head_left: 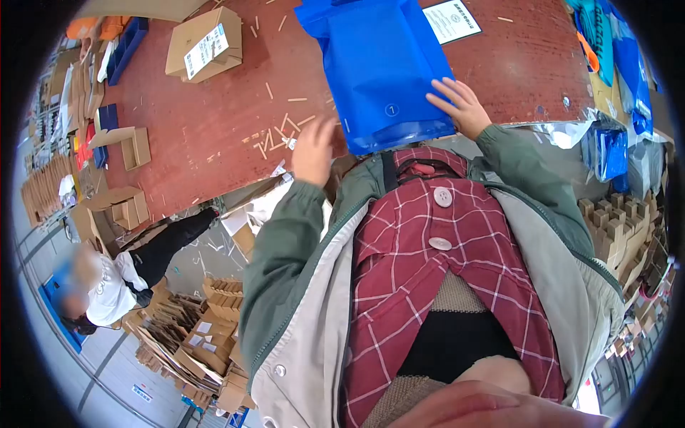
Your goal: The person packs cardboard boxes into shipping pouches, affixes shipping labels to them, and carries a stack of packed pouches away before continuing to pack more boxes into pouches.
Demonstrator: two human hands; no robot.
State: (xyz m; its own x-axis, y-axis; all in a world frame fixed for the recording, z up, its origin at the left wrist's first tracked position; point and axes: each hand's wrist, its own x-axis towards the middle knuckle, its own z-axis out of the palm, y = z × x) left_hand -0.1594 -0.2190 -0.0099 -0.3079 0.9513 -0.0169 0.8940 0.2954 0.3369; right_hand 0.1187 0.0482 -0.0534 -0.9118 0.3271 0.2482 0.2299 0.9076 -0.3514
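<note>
Brown cardboard box [194,37] sits on worn red-brown surface [514,78], 9 o'clock of flat blue plastic bag [389,71]. Left hand [312,157]: bag's 7–8 o'clock, blurred, can't tell if spread. Bag: wearer's 12. Right hand [465,110]: bag's 4 o'clock, fingers spread over edge.

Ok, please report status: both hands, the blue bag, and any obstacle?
Left hand blurred, beside the blue bag. Right hand open, at its right edge. Bag lying on red table. Loose strips to its left; none seen on top.
</note>
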